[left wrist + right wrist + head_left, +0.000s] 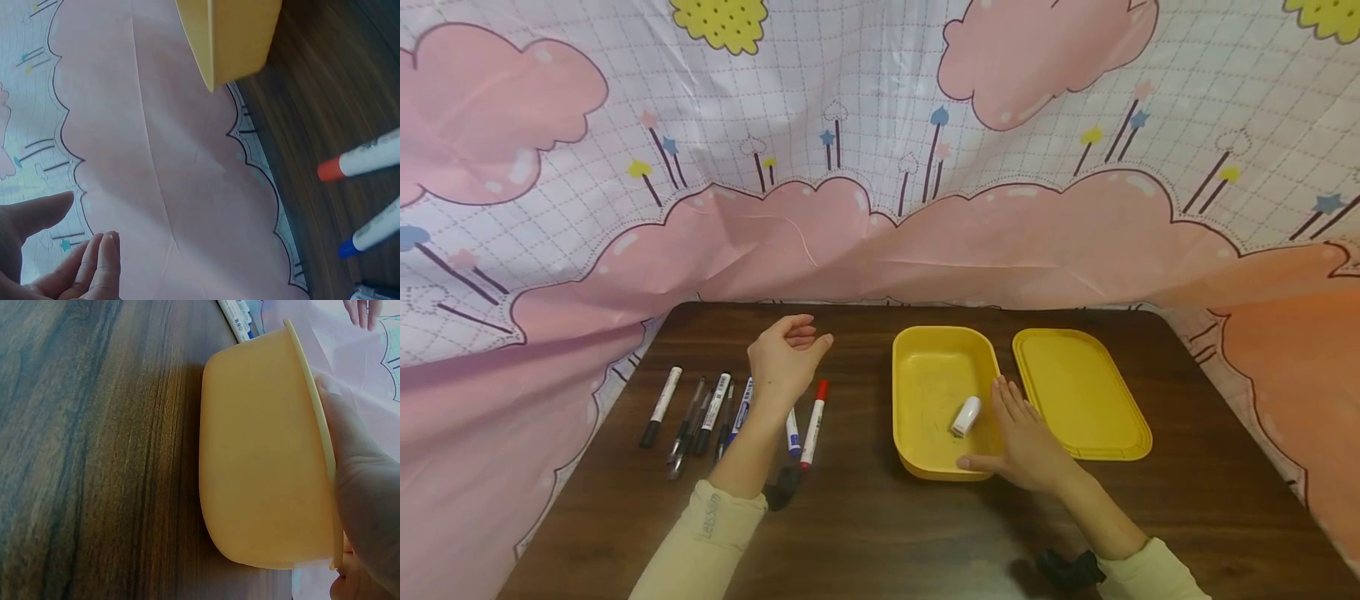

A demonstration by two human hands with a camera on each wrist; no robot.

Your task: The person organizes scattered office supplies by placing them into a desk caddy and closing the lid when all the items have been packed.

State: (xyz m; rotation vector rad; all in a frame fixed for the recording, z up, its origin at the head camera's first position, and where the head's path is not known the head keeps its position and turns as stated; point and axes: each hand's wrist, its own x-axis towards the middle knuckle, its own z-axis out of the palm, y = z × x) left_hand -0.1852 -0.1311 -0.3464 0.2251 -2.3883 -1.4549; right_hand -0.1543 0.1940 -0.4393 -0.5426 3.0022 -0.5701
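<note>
Left hand: raised [786,358] above the surface between the markers and the box, fingers loosely bent, thumb well apart from them, nothing held.
Right hand: spread wide [1026,442] at the box's near right corner, fingers almost straight along the right side, thumb resting at the near rim; it touches the box without closing round it.
Sleeves: pale [700,542], on both forearms.
Yellow box: upright and without its cover [908,400], right of the left hand, under the right hand's touch.
White object: rounded [966,417], lying inside the box toward its right wall; its kind cannot be told.
Red-capped marker: white-bodied [815,423], the nearest of the row to the box.
Blue-capped marker: just beside it [793,432], partly behind the left wrist.
Other pens: farther left, slim dark pens [687,421] among black-capped white markers [662,406].
Yellow lid: flat [1082,392], just right of the box.
Surface: dark wood grain [887,533].
Backdrop: fabric [887,250] with pink clouds.
</note>
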